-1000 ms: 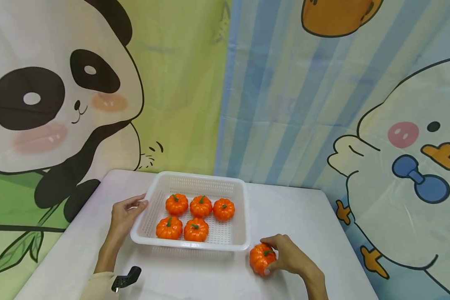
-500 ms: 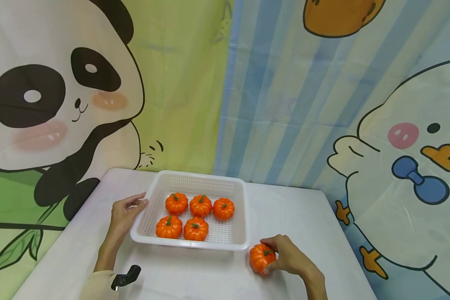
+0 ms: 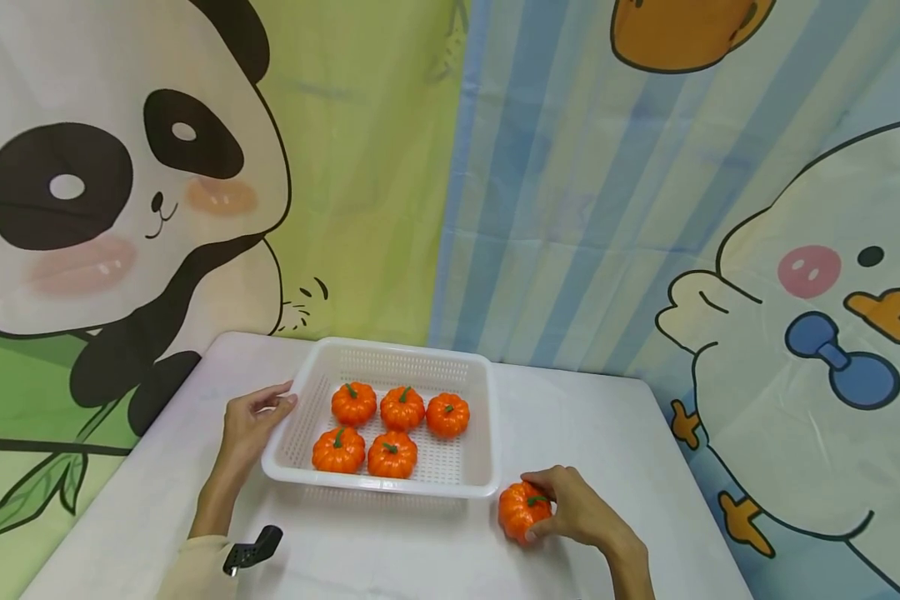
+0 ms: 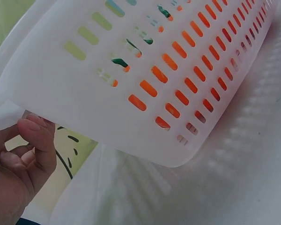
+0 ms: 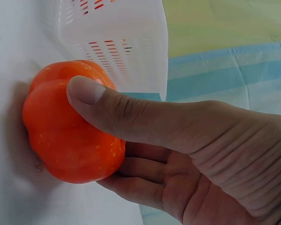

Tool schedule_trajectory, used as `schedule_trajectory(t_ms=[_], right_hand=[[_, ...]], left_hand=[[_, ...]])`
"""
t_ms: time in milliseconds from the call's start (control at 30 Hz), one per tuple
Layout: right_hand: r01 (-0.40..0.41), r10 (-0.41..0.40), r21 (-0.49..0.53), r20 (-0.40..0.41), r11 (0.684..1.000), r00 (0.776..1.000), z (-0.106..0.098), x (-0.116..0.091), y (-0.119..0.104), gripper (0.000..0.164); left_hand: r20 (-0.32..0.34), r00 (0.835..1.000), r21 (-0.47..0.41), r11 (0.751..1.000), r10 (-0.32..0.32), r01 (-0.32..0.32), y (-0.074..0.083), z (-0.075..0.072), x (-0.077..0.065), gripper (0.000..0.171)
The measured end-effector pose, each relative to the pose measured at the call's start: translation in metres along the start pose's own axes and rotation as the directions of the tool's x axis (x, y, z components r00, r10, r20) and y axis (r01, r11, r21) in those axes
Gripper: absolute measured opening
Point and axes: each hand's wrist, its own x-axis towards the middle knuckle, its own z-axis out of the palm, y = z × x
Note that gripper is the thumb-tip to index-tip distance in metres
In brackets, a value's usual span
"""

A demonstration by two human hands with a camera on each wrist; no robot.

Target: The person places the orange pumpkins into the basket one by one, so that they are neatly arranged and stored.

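Observation:
A white perforated plastic basket (image 3: pixel 450 485) holds several small orange toy pumpkins with green stems, one of them a front-left pumpkin (image 3: pixel 338 450). My left hand (image 3: pixel 249 429) grips the basket's left rim; in the left wrist view, curled fingers (image 4: pixel 37 140) show under the rim's corner. Right of the basket's near corner, another orange pumpkin (image 3: pixel 523 510) sits on the table, held by my right hand (image 3: pixel 581 510). The thumb (image 5: pixel 117 110) presses on its near side in the right wrist view, while the other fingers reach round behind and are partly hidden.
A white-covered table (image 3: pixel 390 550) carries everything, its far edge close behind the basket. Behind hangs a printed curtain (image 3: pixel 367 167) with a panda and a chick. A black device (image 3: pixel 253 550) is on the left wrist by a beige sleeve (image 3: pixel 198 571).
Both hands keep their holds, and the basket and pumpkins stay in place. Only the head view has shifted very slightly.

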Motion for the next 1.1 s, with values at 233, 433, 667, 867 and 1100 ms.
schedule_trajectory(t_ms=[233,433,667,867,1100], right_hand=[[0.02,-0.02,-0.025,-0.014,0.999,1.0,-0.002,0.0,0.001,0.081],[0.035,-0.036,-0.029,-0.019,0.999,0.999,-0.004,-0.001,0.0,0.081],[0.036,-0.038,-0.053,-0.035,0.998,0.999,-0.006,-0.002,-0.003,0.08],[0.013,-0.014,-0.034,-0.032,0.999,0.999,-0.01,-0.002,-0.006,0.082],[0.007,-0.008,-0.028,-0.047,1.0,0.999,-0.016,-0.003,-0.008,0.08]], left_hand=[[0.007,1.0,0.014,1.0,-0.013,0.013,0.0,0.001,0.001,0.052],[0.011,1.0,0.013,1.0,-0.013,0.013,0.001,0.001,0.001,0.051],[0.006,1.0,0.025,0.999,-0.024,0.024,0.001,0.001,0.001,0.052],[0.004,1.0,0.022,1.0,-0.014,0.013,0.001,0.0,0.001,0.05],[-0.002,1.0,0.013,1.0,-0.014,0.014,0.0,-0.001,0.001,0.05]])
